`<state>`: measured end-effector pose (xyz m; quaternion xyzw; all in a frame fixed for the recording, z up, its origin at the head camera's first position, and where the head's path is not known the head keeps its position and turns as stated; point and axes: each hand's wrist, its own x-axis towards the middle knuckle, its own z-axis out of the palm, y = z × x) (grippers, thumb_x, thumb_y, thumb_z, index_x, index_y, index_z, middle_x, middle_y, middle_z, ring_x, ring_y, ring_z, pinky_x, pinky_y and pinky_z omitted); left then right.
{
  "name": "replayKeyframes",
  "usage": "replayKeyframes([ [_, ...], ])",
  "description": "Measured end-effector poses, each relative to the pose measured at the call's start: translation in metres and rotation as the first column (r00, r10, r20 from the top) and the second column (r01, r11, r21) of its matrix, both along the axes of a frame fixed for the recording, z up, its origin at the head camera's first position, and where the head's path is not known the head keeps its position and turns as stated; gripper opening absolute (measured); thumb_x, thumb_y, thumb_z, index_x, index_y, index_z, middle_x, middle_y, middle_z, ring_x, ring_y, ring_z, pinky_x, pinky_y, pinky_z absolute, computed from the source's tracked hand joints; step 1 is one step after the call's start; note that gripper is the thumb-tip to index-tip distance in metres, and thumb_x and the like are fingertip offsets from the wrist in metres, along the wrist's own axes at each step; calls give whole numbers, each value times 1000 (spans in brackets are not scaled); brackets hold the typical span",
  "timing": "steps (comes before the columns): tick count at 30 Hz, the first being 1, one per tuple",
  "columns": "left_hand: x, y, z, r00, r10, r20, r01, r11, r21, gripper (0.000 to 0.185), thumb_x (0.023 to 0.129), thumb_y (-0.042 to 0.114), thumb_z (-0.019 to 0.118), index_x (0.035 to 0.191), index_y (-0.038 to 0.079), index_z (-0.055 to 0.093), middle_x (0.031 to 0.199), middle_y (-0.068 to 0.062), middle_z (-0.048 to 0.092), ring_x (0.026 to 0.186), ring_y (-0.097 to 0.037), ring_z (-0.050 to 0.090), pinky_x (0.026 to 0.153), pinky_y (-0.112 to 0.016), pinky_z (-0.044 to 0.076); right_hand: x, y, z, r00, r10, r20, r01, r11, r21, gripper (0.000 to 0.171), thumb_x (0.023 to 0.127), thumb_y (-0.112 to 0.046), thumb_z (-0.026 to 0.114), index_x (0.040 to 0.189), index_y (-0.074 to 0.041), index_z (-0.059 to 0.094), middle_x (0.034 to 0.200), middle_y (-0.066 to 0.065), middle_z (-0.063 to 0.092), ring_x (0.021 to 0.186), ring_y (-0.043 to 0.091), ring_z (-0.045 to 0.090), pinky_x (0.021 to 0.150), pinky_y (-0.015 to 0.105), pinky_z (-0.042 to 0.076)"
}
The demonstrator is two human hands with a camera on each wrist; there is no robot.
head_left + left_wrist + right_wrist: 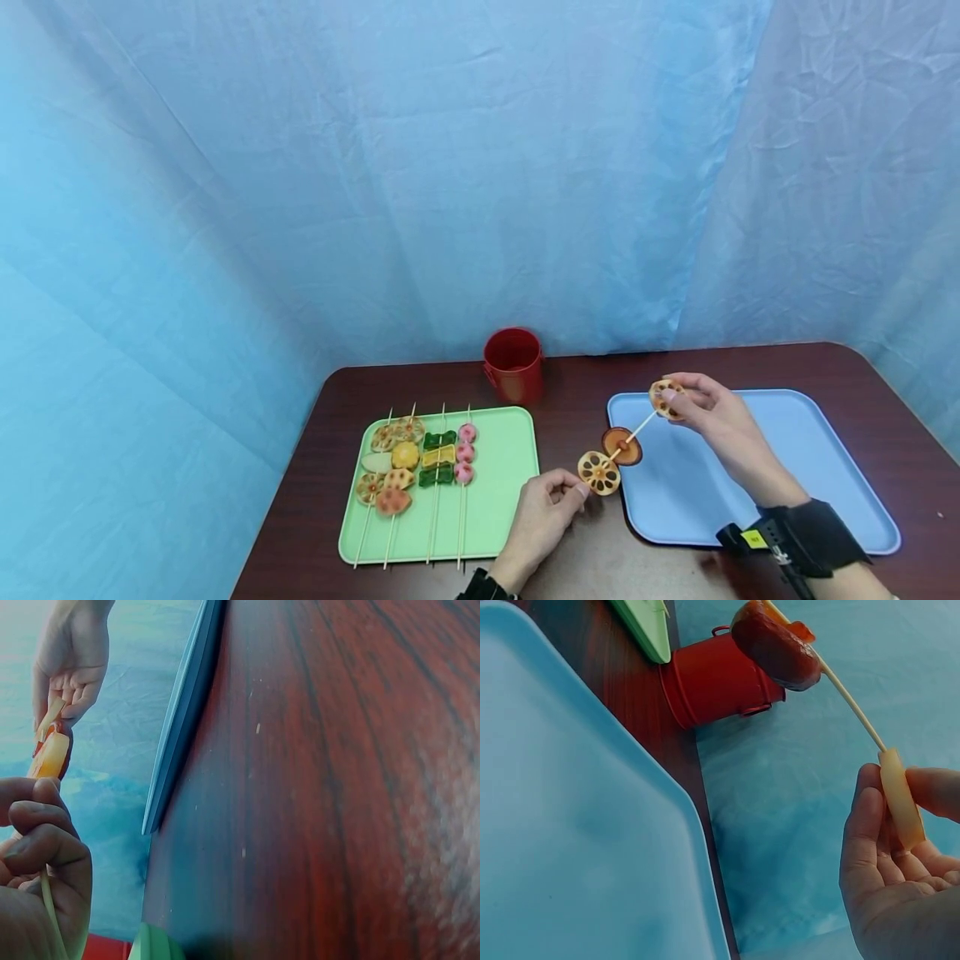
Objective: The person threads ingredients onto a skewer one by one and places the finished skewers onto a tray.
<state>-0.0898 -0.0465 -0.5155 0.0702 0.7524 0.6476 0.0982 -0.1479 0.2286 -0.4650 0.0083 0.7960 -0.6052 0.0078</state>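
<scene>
A wooden skewer [636, 433] is held in the air between both hands, slanting over the near-left corner of the blue tray [825, 433]. Three pieces are threaded on it: a lotus slice [599, 472] at the lower end, a reddish-brown round slice [621, 446] just above it, and a second lotus slice [666, 397] at the upper end, well apart from the other two.

The left hand [542, 512] is closed in a pinch on the lower end of the skewer, next to the lower lotus slice; the curled fingers [37, 847] are confirmed in the left wrist view. The right hand [712, 412] grips the upper lotus slice between thumb and fingers — in the right wrist view that slice is seen edge-on [901, 799] against the fingertips.

Whether pieces are being put on or taken off cannot be told from these views. The blue tray holds nothing visible.

On the green tray [510, 500], to the left, four loaded skewers [420, 467] lie side by side and untouched, so most of the work appears to be outstanding or already complete, depending on direction. A red bucket [513, 364] stands behind the trays on the dark wooden table [585, 383], with no sticks seen in it.
</scene>
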Motion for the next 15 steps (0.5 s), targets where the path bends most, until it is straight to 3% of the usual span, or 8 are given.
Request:
replayKeyframes([
  [7, 0, 1, 0, 1000, 4, -2, -4, 1000, -14, 19, 95, 14, 69, 89, -4, 73, 67, 5, 63, 49, -7, 50, 46, -17, 37, 6, -5, 2, 999, 35, -26, -34, 999, 19, 60, 107, -41, 56, 148, 2, 50, 123, 18, 68, 98, 4, 68, 82, 25, 58],
  [15, -1, -1, 0, 999, 19, -33, -20, 999, -43, 17, 95, 13, 70, 88, -3, 73, 68, 0, 65, 51, -3, 50, 48, -18, 38, 6, -5, 2, 1000, 15, 0, -15, 1000, -13, 58, 107, -38, 57, 146, 3, 48, 121, 16, 70, 96, 2, 67, 81, 23, 58],
])
